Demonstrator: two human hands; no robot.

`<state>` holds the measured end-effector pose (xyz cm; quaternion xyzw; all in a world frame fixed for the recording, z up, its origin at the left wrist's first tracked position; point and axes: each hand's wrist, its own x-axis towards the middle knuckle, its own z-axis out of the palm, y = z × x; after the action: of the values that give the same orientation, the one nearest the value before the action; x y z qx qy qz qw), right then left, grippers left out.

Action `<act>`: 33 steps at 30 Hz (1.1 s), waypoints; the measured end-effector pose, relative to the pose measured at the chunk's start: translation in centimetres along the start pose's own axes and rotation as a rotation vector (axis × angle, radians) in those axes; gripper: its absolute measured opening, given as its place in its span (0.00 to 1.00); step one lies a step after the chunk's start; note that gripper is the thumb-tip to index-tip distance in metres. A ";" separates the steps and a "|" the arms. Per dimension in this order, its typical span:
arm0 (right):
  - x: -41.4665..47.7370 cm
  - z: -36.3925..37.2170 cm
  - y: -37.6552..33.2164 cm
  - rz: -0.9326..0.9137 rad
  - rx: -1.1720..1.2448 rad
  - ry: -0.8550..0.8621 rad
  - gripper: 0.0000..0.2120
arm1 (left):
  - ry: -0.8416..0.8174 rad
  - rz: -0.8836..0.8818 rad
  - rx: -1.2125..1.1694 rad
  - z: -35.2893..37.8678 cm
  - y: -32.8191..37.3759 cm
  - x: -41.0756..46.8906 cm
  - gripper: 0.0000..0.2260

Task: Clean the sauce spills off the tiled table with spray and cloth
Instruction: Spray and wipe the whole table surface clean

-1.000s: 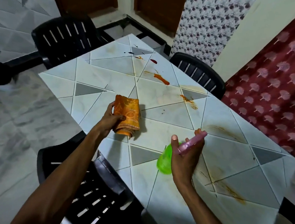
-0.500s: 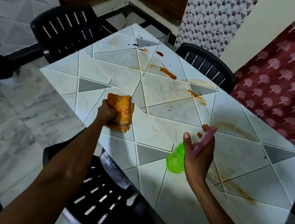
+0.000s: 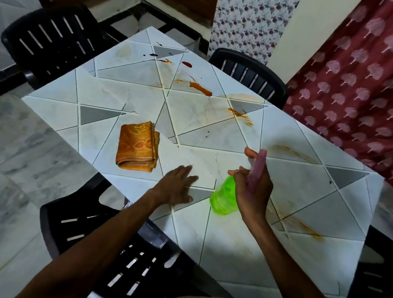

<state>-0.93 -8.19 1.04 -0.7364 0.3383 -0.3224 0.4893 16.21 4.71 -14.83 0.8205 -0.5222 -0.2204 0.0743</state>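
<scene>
My right grip (image 3: 253,192) clasped the green plastic spray bottle (image 3: 223,202); my left grip (image 3: 175,187) lay released near the folded orange cloth (image 3: 137,145). Red-orange sauce streaks (image 3: 200,89) marked the white tiled worktop (image 3: 251,257), cleaning seemingly unbegun.

Open tile runs across the bench (image 3: 226,254) to its far corner over flat sauce smears (image 3: 200,89); the folded orange cloth (image 3: 138,146) sits raised near the left edge. The right hand (image 3: 254,191) holds the green spray bottle (image 3: 223,202) over the near middle. Black plastic chairs (image 3: 129,260) ring the bench, and a maroon curtain (image 3: 376,85) hangs close on the right.
</scene>
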 end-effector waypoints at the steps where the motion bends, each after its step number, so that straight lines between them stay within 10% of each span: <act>1: 0.0 -0.2 -0.3 -0.033 0.010 -0.014 0.21 | -0.003 -0.041 0.013 0.1 0.7 -0.1 0.37; 8: -1.4 -5.0 0.7 0.003 0.073 -0.001 0.33 | 0.064 -0.124 0.022 0.8 6.0 2.4 0.34; 21: -1.5 -22.3 9.8 0.595 0.149 0.438 0.18 | -0.050 0.240 0.335 2.9 22.7 13.6 0.41; 33: 7.4 -33.4 16.4 0.803 0.469 0.491 0.10 | -0.040 0.069 0.128 2.4 30.0 23.1 0.41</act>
<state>-26.67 -35.80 -2.78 -0.3222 0.6174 -0.3394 0.6323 -1.26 -28.90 -12.96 0.8006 -0.5644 -0.2004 0.0189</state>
